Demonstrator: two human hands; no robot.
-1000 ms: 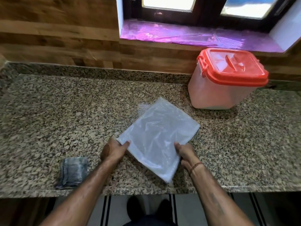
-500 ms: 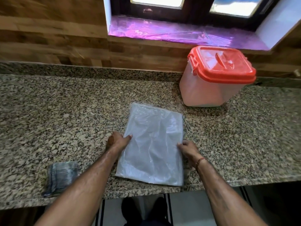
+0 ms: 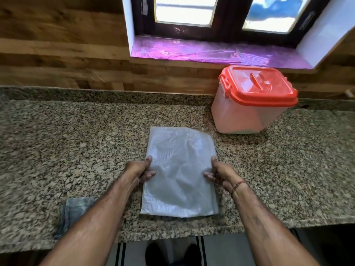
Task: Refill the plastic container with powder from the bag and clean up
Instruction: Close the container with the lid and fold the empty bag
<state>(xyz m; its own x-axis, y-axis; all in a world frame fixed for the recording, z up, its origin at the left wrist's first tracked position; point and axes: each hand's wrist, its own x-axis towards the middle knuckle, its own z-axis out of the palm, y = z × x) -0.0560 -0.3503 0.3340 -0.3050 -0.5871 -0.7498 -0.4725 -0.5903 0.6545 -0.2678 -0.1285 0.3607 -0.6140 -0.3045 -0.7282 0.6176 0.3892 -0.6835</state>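
The empty plastic bag [image 3: 180, 169] lay flattened on the granite counter [image 3: 76, 141], its long side running from 12 to 6 o'clock and its near end close to the counter's front edge. Both grips were on its lower half. The left grip [image 3: 137, 168] held the bag's side edge at 9 o'clock, thumb pointing up along the edge and curled fingers [image 3: 149, 174] lying on the film. The right grip [image 3: 221, 171] held the opposite edge at 3 o'clock in the same way, thumb up and fingertips [image 3: 208, 174] on the film. A red thread band [image 3: 237, 186] circled the right wrist. So the bag sat directly between the two grips, each narrowed onto its own edge.

The plastic container [image 3: 247, 114] stood at about 1 o'clock from the bag, well apart from both grips, near the back of the counter under the purple window sill [image 3: 211, 52]. Its orange lid [image 3: 259, 85] was on, and pale powder showed through the wall. A folded grey cloth [image 3: 75, 210] lay at about 8 o'clock from the bag, partly hidden by the left forearm.
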